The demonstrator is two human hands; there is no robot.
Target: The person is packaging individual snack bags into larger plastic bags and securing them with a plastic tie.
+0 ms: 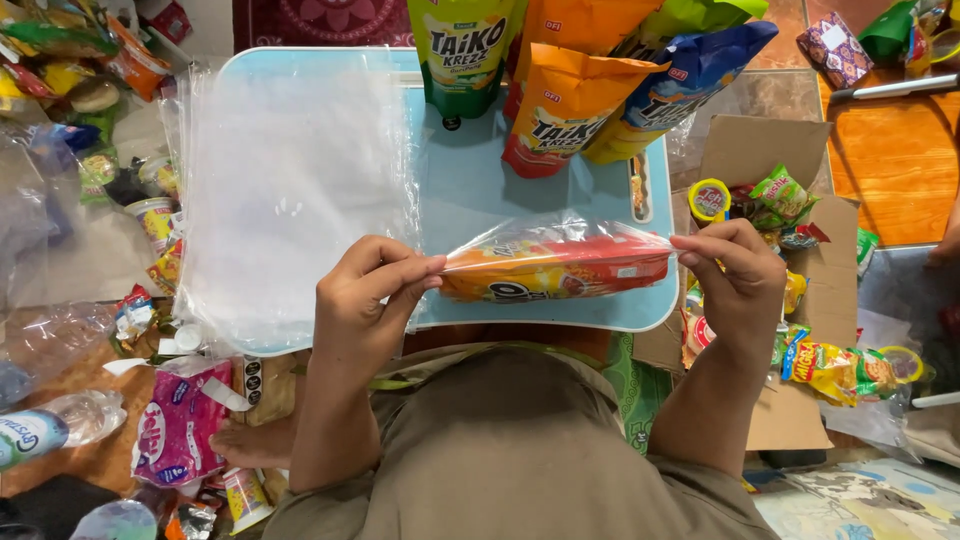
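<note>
Hands grip one packet from both ends: the left hand point(372, 290) pinches the left edge and the right hand point(735, 275) pinches the right edge of a clear plastic bag holding an orange and red snack packet point(555, 265), held level just above the near edge of the light blue bench point(470, 190). Clear plastic sheets point(285, 190) lie on the bench's left; tall orange, green and blue snack pouches point(570, 95) stand at its far side.

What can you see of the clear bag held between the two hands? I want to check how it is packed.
The clear bag is thin, glossy, crinkled plastic, held level above the near edge of the light blue tray table. Inside lies an orange and red snack packet with a dark round mark, on its side. The left hand pinches its left end, the right hand its right end. Whether it is sealed cannot be told.
</note>
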